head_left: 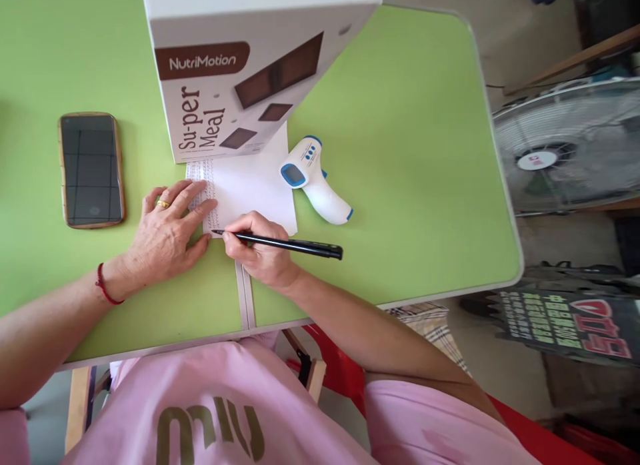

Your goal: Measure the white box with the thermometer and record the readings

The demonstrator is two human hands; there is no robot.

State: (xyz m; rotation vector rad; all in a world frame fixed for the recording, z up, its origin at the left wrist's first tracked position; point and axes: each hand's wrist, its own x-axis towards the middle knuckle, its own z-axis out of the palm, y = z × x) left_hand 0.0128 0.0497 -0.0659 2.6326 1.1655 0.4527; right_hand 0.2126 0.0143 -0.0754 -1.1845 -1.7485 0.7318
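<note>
My right hand (263, 250) grips a black pen (305, 247), its tip at the lower edge of a white sheet of paper (255, 188). Rows of small handwriting run along the paper's left side. My left hand (173, 232) lies flat with fingers spread, its fingertips resting on the written part. A white and blue infrared thermometer (320, 188) lies at the paper's right edge. Behind my hands stands a white box (200, 125) with brown print, hiding the far part of the paper.
A smartphone (93, 170) in a brown case lies left of my left hand on the green folding table (415, 152). Past the table's right edge are a fan (565, 152) and a dark printed sign (565, 325). A wooden chair part (316, 380) shows below the near edge.
</note>
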